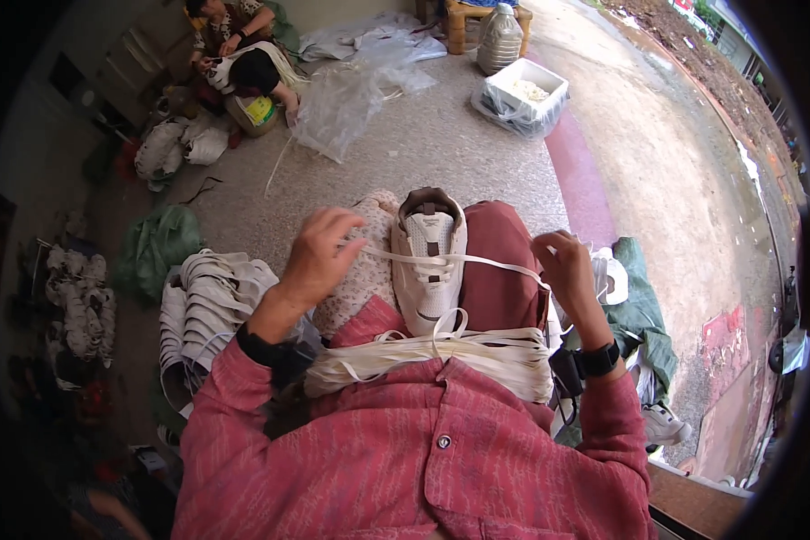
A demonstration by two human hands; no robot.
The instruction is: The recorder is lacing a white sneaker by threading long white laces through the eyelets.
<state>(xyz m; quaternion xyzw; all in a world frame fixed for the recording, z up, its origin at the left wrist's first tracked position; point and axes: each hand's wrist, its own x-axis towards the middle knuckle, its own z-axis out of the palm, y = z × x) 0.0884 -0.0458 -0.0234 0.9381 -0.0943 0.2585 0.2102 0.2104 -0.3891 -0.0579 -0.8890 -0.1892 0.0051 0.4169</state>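
A white sneaker [426, 306] with a brown collar lies on my lap, its toe toward me. A white shoelace [499, 264] runs across its lower eyelets and stretches out to both sides. My left hand [322, 252] is closed on the lace at the left of the shoe, fingers bent. On the right, my right hand [567, 270] is curled, with the other length of lace running into it. A thick bundle of white laces [504, 360] lies across my waist, just below the shoe's toe.
Stacked white shoe uppers [216, 301] stand at my left, beside a green sack [160, 243]. More shoes [664, 423] lie at my right by green sheeting [643, 297]. Ahead are clear plastic bags [337, 108], a white foam box [531, 94] and a seated person [238, 40] handling a shoe.
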